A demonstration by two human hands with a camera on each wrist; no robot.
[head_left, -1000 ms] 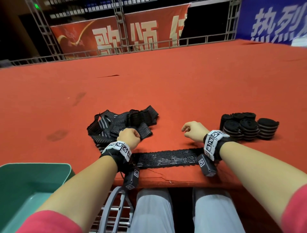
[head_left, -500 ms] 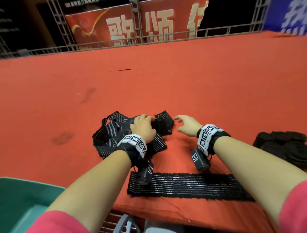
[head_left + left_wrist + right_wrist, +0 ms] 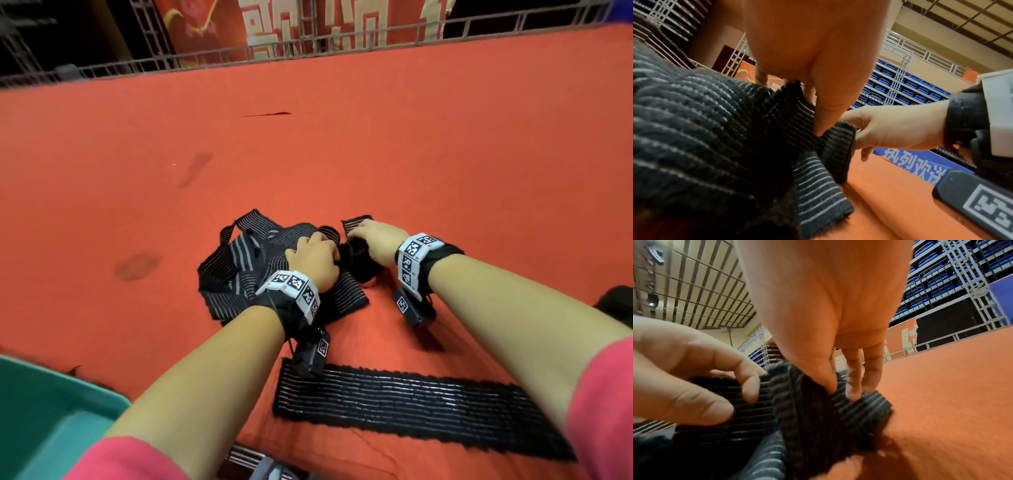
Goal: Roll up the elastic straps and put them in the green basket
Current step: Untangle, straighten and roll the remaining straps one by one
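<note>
Black ribbed elastic with thin pale stripes, heaped in a loose pile of straps (image 3: 239,270) on the red surface (image 3: 411,154), about mid-way across and just beyond both wrists. Left hand (image 3: 313,262) on top of the pile, thumb and fingers curled into a pinching grip on one strap (image 3: 795,116). Right hand (image 3: 375,240) just beside it, grip likewise closed on the same strap, thumb and fingertips (image 3: 852,394) pressing its free end down onto the cloth. Another strap (image 3: 411,407) laid out flat and straight near the front edge, under both forearms, well apart from the pile. Green basket (image 3: 51,411) low at the left, below the surface edge, only its corner showing.

Red cloth covering the surface, marked by a few darker smudges and a short slit farther back. Metal railing (image 3: 308,54) along the far edge, red banner with pale characters (image 3: 291,31) behind it. Rows of blue seats (image 3: 910,87) and a slatted ceiling in the wrist views.

Dark shape (image 3: 616,305) cut off at the right edge, too little of it in view to name. Fingertips of the left hand buried in folds; wrist views blurred up close.
</note>
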